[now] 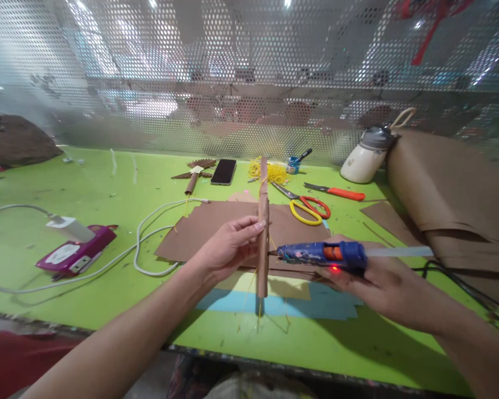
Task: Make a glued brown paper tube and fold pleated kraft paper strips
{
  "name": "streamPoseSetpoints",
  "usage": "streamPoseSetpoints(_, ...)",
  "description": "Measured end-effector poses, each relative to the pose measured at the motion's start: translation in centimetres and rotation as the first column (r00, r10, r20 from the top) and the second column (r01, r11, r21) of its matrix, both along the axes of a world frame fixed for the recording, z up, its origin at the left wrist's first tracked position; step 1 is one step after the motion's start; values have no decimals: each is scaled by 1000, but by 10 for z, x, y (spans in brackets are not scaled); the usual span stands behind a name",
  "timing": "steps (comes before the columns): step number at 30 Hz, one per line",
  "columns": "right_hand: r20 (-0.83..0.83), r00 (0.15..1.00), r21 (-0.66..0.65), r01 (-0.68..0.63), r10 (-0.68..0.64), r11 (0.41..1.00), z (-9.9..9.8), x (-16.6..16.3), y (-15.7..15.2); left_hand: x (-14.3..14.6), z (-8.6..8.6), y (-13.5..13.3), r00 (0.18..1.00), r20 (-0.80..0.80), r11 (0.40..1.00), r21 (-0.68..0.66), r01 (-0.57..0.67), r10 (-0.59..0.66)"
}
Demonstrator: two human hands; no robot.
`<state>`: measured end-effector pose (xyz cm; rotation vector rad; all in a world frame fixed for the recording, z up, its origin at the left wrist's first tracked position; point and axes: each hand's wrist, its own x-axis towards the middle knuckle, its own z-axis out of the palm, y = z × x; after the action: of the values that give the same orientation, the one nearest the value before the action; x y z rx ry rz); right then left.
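My left hand (228, 246) is closed on a thin brown rolled paper stick (263, 233), held upright above the table with yellow string hanging from it. A blue hot glue gun (322, 254) lies sideways in my right hand (370, 280), which is gripped round it. The gun's nozzle touches the right side of the stick near its middle. A clear glue rod sticks out of the gun's back, and a red light glows under it.
Brown paper sheets (216, 224) lie under the hands on a green table (87, 188). Scissors (307, 208), an orange-handled cutter (336, 192), a phone (223, 171), yellow string (272, 170), a white jug (368, 155), a brown paper roll (449, 188), a pink power strip (77, 252) and cables lie around.
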<state>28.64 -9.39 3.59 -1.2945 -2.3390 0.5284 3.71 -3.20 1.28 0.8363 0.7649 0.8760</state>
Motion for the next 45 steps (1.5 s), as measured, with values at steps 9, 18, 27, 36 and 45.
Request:
streamPoseSetpoints(9,43,998,-53,-53,55,997,5,2,-4,-2,-4,3,999,5,998,29,50,-51)
streamPoseSetpoints(18,35,998,-57,-41,43,998,5,4,-3,-1,-3,2,999,-7,999,37,37,-36)
streamPoseSetpoints(27,-49,996,13,77,-76,997,8,-3,4,0,-1,0,997,-73,996,89,-2,9)
streamPoseSetpoints(36,3,1000,-38,-2,2,999,5,1,-2,1,1,-1,999,-45,999,47,-24,26)
streamPoseSetpoints(45,8,998,-50,-57,57,997,5,3,-5,0,0,1,999,-44,999,32,-21,22)
